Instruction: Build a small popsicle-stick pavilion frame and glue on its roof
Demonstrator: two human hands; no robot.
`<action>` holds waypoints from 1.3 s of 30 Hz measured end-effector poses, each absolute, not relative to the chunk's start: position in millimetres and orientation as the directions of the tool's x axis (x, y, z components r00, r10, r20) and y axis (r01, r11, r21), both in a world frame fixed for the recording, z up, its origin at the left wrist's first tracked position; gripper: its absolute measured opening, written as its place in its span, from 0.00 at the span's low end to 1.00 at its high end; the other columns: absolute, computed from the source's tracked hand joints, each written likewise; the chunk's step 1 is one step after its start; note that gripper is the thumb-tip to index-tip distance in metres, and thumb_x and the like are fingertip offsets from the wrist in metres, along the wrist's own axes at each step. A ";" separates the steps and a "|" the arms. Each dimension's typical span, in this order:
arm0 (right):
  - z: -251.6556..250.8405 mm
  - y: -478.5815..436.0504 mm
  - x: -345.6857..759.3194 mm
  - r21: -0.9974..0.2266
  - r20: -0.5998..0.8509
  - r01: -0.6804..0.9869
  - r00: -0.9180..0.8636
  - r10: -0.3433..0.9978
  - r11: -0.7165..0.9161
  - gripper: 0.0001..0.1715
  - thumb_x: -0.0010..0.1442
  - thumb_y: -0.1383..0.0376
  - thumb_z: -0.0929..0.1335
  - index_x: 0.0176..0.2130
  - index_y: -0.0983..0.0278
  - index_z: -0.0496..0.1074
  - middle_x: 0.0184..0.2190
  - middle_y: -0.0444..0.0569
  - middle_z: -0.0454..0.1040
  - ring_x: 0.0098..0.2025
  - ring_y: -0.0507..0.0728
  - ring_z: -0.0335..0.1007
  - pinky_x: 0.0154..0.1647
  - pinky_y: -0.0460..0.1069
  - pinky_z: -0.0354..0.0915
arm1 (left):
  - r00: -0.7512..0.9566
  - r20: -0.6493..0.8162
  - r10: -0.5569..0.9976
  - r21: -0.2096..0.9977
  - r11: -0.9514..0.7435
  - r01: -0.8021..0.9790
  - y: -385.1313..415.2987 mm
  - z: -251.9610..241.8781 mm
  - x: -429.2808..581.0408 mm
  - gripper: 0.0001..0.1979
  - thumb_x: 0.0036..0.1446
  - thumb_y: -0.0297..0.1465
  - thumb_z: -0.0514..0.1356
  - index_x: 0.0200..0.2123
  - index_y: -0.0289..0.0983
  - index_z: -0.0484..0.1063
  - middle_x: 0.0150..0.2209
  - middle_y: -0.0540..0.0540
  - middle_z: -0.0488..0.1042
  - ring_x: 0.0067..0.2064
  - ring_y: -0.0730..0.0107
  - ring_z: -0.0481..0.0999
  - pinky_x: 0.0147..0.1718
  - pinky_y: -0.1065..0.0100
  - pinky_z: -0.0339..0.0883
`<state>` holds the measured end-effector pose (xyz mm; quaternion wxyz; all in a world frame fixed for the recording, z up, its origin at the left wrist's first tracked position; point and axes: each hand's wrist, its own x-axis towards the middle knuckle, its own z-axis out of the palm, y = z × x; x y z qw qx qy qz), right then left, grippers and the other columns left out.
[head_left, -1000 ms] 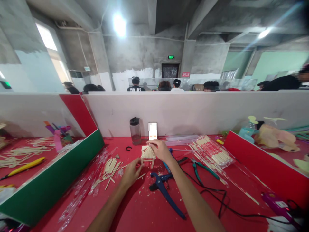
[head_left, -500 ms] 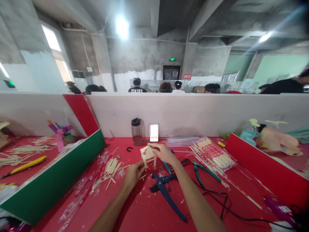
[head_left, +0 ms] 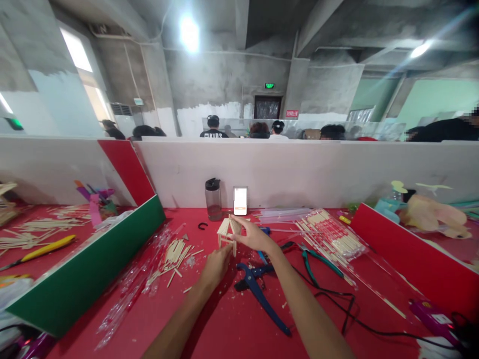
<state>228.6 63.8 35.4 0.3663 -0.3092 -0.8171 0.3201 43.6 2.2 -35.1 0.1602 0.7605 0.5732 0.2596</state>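
A small model house made of pale wooden sticks (head_left: 223, 229), with a sloped roof on legs, stands between my hands. My right hand (head_left: 255, 236) holds its roof from the right, fingers bent over the top and side. Low at the front, my left hand (head_left: 218, 265) has its fingers closed at a leg; the fingertips are partly hidden. Just below my right hand lies a blue-handled cutter (head_left: 258, 294). A pile of short cut sticks (head_left: 176, 254) lies left of the house.
A dark bottle (head_left: 213, 200) and a lit phone (head_left: 240, 201) stand by the white partition (head_left: 318, 174). Green pliers (head_left: 322, 264), bagged sticks (head_left: 333, 234) and a black cable (head_left: 352, 311) lie right. Clear plastic wrappers (head_left: 130, 289) lie beside the green divider (head_left: 90, 264).
The model house has turned between my hands, its legs now at a different angle. My left hand has moved slightly right, in under its front. The view has tilted a little.
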 end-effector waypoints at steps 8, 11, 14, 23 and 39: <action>33.5 64.5 230.5 -0.698 0.405 0.299 -0.586 0.702 0.651 0.40 0.62 0.57 0.69 0.68 0.56 0.54 0.68 0.53 0.56 0.68 0.61 0.53 0.68 0.60 0.51 | 0.202 0.285 0.937 0.449 -0.317 0.836 -0.5 -10.4 9.9 0.17 0.57 0.23 0.52 0.46 0.40 0.74 0.44 0.44 0.81 0.44 0.61 0.79 0.44 0.68 0.66; 31.2 66.1 228.0 -0.685 0.452 0.289 -0.551 0.702 0.669 0.37 0.60 0.64 0.68 0.66 0.58 0.58 0.65 0.54 0.61 0.66 0.61 0.57 0.67 0.59 0.54 | 0.014 0.350 0.936 0.449 -0.182 0.875 7.8 -3.2 -25.5 0.15 0.57 0.26 0.52 0.45 0.38 0.74 0.44 0.44 0.80 0.45 0.61 0.79 0.44 0.66 0.66; 26.5 70.4 226.5 -0.676 0.502 0.290 -0.492 0.712 0.677 0.34 0.59 0.69 0.66 0.63 0.59 0.62 0.62 0.54 0.65 0.63 0.60 0.61 0.65 0.59 0.56 | -0.149 0.350 0.925 0.461 -0.031 0.887 16.3 -4.3 -61.0 0.15 0.59 0.28 0.51 0.45 0.38 0.74 0.44 0.44 0.80 0.43 0.62 0.79 0.42 0.67 0.66; 16.4 80.6 229.5 -0.690 0.508 0.296 -0.452 0.733 0.660 0.29 0.60 0.65 0.67 0.61 0.59 0.65 0.60 0.54 0.67 0.61 0.59 0.63 0.64 0.58 0.57 | 0.020 0.109 0.994 0.249 -0.046 0.967 16.5 -12.4 -67.9 0.10 0.58 0.33 0.57 0.35 0.38 0.77 0.37 0.41 0.81 0.40 0.59 0.78 0.36 0.68 0.63; 14.4 83.3 227.0 -0.657 0.563 0.341 -0.370 0.739 0.672 0.25 0.58 0.66 0.68 0.56 0.61 0.70 0.54 0.54 0.72 0.56 0.60 0.66 0.61 0.57 0.59 | 0.415 -0.055 0.908 0.560 -0.316 0.766 -11.0 4.6 -20.2 0.12 0.54 0.42 0.60 0.33 0.40 0.76 0.30 0.46 0.78 0.29 0.65 0.73 0.27 0.70 0.57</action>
